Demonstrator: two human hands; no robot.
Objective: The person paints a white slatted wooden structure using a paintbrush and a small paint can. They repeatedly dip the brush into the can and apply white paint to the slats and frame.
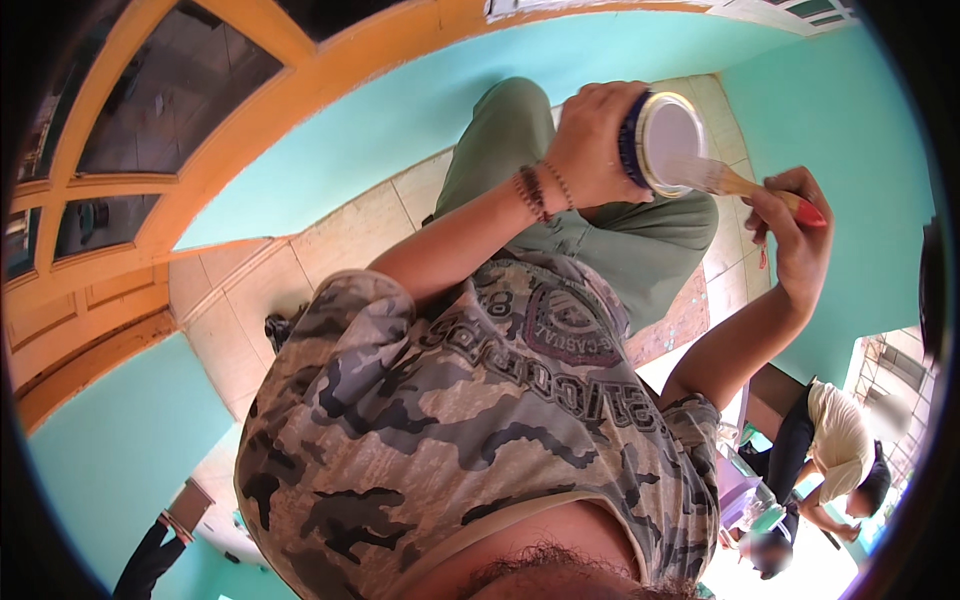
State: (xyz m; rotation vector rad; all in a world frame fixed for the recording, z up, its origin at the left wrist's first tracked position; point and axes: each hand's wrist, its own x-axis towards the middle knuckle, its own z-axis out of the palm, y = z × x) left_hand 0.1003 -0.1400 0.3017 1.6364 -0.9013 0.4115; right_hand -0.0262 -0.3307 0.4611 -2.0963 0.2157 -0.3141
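Apparently the step in hand is dipping or loading the brush, or wiping it at the can's mouth. Furthest left, an orange wooden frame with dark glass panes (pixel 165 187) meets a turquoise painted wall (pixel 330 165). Next comes the left hand (pixel 597 130), a dark beaded bracelet (pixel 530 193) at its wrist, its fingers wrapped around a round, dark-blue-sided can with a yellowish rim (pixel 629 140). The can sits on that hand's right, between the two hands, its pale, open-looking mouth turned toward the brush; whether the paleness is paint cannot be told. From there a flat paintbrush with pale bristles and a wooden, red-ended handle (pixel 735 183) reaches rightward, bristle tips over the mouth, contact unclear. Its handle is pinched in the right hand (pixel 797 240). As I judge it, the next move calls for a steady can and bristles guided cleanly past the rim.
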